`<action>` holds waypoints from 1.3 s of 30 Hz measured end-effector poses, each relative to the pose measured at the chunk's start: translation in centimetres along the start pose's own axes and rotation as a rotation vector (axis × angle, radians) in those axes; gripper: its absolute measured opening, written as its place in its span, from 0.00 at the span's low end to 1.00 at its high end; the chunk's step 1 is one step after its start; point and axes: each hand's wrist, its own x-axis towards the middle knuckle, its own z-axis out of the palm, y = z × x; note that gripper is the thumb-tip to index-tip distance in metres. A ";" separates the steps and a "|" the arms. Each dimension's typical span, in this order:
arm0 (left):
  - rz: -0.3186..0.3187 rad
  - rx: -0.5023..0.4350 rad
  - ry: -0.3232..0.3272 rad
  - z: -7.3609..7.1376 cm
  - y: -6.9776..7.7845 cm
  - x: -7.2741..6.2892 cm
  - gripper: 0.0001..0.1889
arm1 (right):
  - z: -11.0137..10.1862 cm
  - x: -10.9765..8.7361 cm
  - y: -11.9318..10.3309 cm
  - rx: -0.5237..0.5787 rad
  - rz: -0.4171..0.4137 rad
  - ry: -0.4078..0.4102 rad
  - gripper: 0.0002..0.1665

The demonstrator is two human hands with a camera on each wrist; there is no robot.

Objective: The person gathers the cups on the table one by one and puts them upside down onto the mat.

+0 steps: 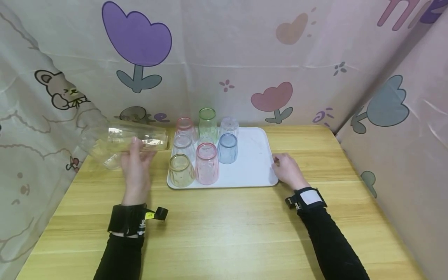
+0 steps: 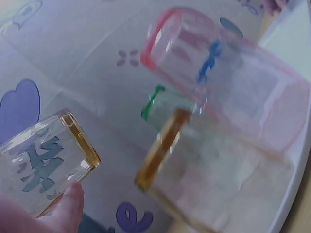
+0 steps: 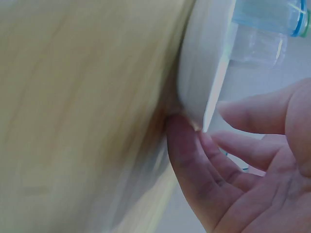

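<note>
My left hand grips a clear, amber-tinted container, held sideways above the table's left part. My thumb lies against its side; my other fingers are mostly hidden. In the left wrist view, the container's amber-edged end faces the glasses. My right hand holds the right edge of a white tray, thumb above the rim and fingers at its underside. Several tinted glasses stand upright on the tray's left half, among them a yellow glass, a tall pink glass, a blue glass and a green glass.
Behind the wooden table hangs a patterned curtain, which also runs along both sides. A pale purple glass, a smaller pink glass and a clear glass stand close together on the tray.
</note>
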 end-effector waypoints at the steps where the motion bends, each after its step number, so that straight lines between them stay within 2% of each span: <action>1: 0.008 -0.010 -0.008 0.3 0.0 -0.2 0.22 | 0.0 0.0 -0.2 0.011 0.000 0.014 0.29; 5: 0.019 -0.016 -0.037 1.3 -0.4 -0.9 0.19 | -0.2 -0.2 -1.4 0.054 -0.033 0.097 0.31; 9: 0.017 0.007 -0.069 2.0 -0.9 -1.5 0.19 | -0.6 -0.5 -3.2 0.134 -0.113 0.184 0.32; 12: 0.011 0.026 -0.098 2.5 -1.3 -1.9 0.19 | -0.8 -0.9 -5.0 0.222 -0.218 0.236 0.30; 19: 0.011 0.029 -0.154 3.7 -1.9 -2.7 0.17 | -0.2 -2.0 -9.4 0.353 -0.544 0.359 0.29; 24: 0.041 0.011 -0.196 4.9 -1.9 -3.4 0.14 | 0.4 -2.6 -12.2 0.406 -0.678 0.366 0.32; 28: 0.051 -0.006 -0.229 5.9 -1.9 -4.1 0.13 | 0.8 -2.7 -14.2 0.451 -0.716 0.328 0.35; 33: 0.045 -0.029 -0.274 7.1 -2.2 -5.2 0.10 | 1.3 -2.8 -15.9 0.501 -0.720 0.307 0.43; 39: 0.061 -0.059 -0.357 8.1 -2.5 -6.3 0.16 | 1.9 -3.0 -16.9 0.583 -0.739 0.314 0.50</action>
